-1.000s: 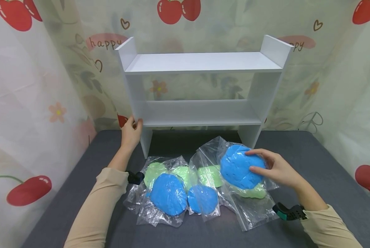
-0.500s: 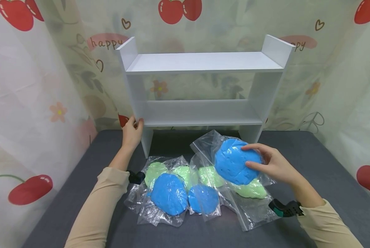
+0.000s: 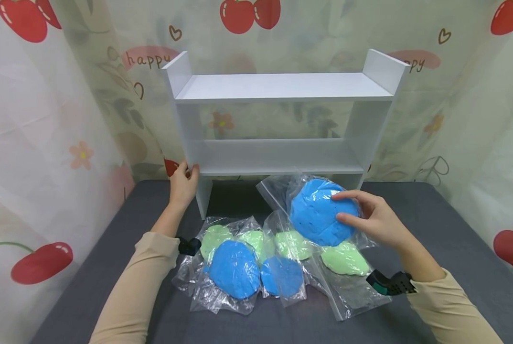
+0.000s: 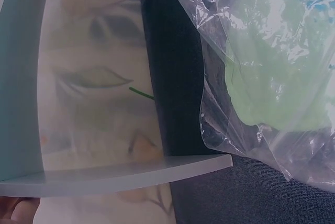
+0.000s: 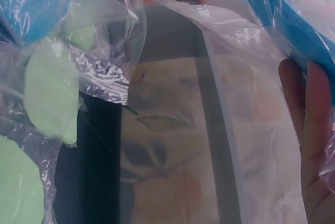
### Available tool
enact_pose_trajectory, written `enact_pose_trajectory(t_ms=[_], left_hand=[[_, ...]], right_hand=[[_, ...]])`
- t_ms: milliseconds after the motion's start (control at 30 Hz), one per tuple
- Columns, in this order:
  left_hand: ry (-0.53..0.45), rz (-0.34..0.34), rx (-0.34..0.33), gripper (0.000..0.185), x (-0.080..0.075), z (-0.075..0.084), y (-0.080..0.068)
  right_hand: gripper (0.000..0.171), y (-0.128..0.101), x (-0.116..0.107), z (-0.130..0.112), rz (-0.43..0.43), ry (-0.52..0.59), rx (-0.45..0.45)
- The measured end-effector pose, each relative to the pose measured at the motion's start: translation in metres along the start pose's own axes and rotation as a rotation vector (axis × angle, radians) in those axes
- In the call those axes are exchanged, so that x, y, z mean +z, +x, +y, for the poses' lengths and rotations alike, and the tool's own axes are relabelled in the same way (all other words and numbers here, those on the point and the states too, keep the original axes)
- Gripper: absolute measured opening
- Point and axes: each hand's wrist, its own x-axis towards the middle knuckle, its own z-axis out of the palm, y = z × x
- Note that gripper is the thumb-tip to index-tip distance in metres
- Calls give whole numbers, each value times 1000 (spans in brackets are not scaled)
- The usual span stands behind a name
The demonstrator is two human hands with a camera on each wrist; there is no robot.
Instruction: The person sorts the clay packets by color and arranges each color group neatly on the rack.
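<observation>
Raised since a second ago: blue dough bag [image 3: 318,216], now off the bench [image 3: 432,224], just below the white shelf [image 3: 278,160]. Right hand [image 3: 377,220] pinches it; left hand [image 3: 182,181] grips the shelf's left upright. Likely soft, slippery film; best held under the dough.

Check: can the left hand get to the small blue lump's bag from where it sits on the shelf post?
Probably yes. The left hand grips the white shelf, so it must let go first. Nothing stands between it and the small blue lump's bag.

Shelf unit [image 3: 278,119] at table [image 3: 432,229] rear; bags [image 3: 256,258] in front, on table.
</observation>
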Motion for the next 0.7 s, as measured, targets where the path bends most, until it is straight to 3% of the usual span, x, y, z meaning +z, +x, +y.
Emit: enact_pose_trajectory(t_ms=[333,700], left_hand=[[4,-1,4,40,0,1,-1],[7,-5,-4,42,1,1,-1]], right_hand=[[53,6,1,-11,-18,145,-20],[59,15,0,-26,-11,219,-62]])
